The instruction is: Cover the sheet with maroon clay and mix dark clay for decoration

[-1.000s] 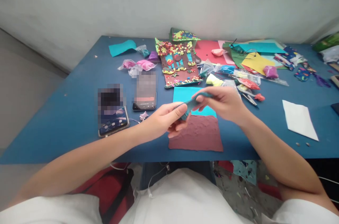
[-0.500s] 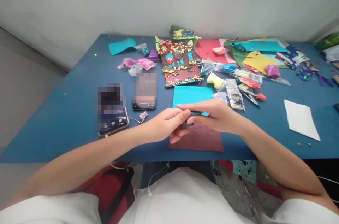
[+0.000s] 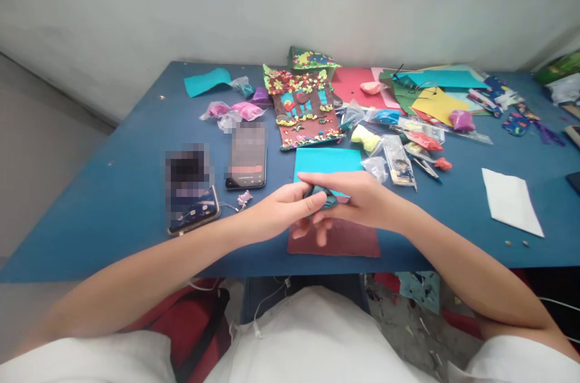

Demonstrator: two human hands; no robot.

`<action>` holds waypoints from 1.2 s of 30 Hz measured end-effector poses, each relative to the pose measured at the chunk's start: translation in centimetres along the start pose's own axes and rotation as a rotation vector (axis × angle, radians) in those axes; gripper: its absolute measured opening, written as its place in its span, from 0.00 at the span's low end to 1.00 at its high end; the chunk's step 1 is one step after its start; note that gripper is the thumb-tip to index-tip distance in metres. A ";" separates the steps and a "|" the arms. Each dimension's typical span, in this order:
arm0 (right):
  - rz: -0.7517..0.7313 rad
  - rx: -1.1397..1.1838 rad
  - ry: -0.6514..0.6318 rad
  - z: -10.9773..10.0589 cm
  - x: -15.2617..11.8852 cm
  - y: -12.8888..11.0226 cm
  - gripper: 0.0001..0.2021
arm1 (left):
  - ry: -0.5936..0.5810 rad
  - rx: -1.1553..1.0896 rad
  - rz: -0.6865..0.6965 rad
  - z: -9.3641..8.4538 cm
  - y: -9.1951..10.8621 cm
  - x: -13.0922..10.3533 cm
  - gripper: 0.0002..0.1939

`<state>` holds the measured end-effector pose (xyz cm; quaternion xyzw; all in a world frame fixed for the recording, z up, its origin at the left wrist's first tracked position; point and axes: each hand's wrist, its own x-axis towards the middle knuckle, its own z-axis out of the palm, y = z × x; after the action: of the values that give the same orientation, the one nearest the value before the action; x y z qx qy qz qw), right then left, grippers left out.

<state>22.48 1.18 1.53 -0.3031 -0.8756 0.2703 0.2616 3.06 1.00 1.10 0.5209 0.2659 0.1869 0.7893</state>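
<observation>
A lump of dark teal modelling clay (image 3: 327, 197) is held between my two hands, above the table. My left hand (image 3: 294, 208) grips it with the thumb pressed on top and the fingers curled beneath. From the other side my right hand (image 3: 362, 196) wraps it, its fingers over the far side and partly hidden. Under the hands lie a brown sheet (image 3: 335, 241) near the table edge and a bright blue sheet (image 3: 328, 159) just behind it. Beyond them leans a brown panel decorated with colourful clay flowers (image 3: 308, 108).
Two phones, one (image 3: 247, 156) behind the other (image 3: 193, 202), lie on the left of the blue table (image 3: 122, 202). Bagged clay, including a yellow lump (image 3: 366, 138), spreads behind my right hand. Coloured paper (image 3: 435, 106) is stacked at the back; a white sheet (image 3: 512, 202) lies right.
My hands have shifted around the clay, and more of the teal lump shows between them. The fingers below have spread slightly. The objects on the table stay where they were.
</observation>
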 end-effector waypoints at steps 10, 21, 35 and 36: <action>0.125 0.102 0.600 -2.3 0.2 0.8 0.06 | 0.028 -0.025 0.009 -0.2 0.6 -0.5 0.31; -0.115 0.010 0.101 0.1 -0.1 -0.1 0.12 | 0.047 0.174 -0.025 0.1 0.0 -0.6 0.27; -0.136 -0.014 0.167 1.3 0.1 -0.3 0.23 | -0.018 -0.024 0.061 0.0 0.0 0.0 0.31; -0.127 -0.025 0.135 1.5 0.0 -0.2 0.20 | -0.025 0.015 0.057 0.0 -0.1 0.0 0.29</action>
<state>21.46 0.57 0.58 -0.2677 -0.8767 0.2214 0.3328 3.04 0.97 1.00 0.5366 0.2426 0.2005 0.7830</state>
